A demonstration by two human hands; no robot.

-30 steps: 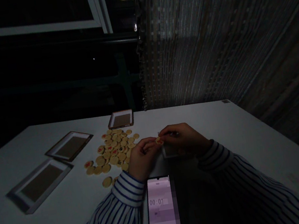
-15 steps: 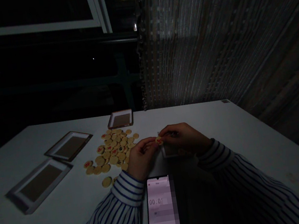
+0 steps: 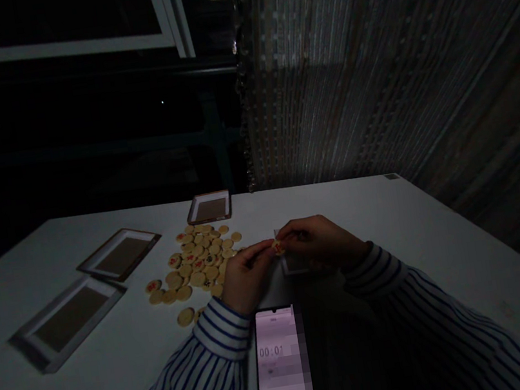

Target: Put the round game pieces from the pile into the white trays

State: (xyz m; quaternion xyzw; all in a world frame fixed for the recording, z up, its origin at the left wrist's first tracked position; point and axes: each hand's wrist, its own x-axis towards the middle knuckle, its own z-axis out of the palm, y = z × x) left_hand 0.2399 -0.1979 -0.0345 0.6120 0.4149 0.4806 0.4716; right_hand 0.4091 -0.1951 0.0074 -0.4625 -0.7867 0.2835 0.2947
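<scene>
One round xiangqi piece [image 3: 278, 248] with a red character is pinched between my two hands, its face toward me. My left hand [image 3: 248, 278] grips its left edge with thumb and fingers. From the other side my right hand [image 3: 323, 241] holds the right edge, fingers closed. Beneath my right hand lies a shallow tray [image 3: 295, 266], mostly covered by the hand and its shadow. Left of my left hand spreads a heap of pale wooden xiangqi pieces [image 3: 196, 263], several showing red or dark characters, others blank side up.
Three shallow box trays stand on the white table [image 3: 447, 271]: a white one [image 3: 24, 351], a brown-rimmed one [image 3: 87, 260] and a small one [image 3: 211, 218] behind the heap. A lit phone [image 3: 274, 375] with a timer lies in front. A bead curtain [image 3: 321, 81] hangs behind.
The piece between my fingers has tilted slightly. Both hands stay nearly in the same place, and the heap and trays have not moved.
</scene>
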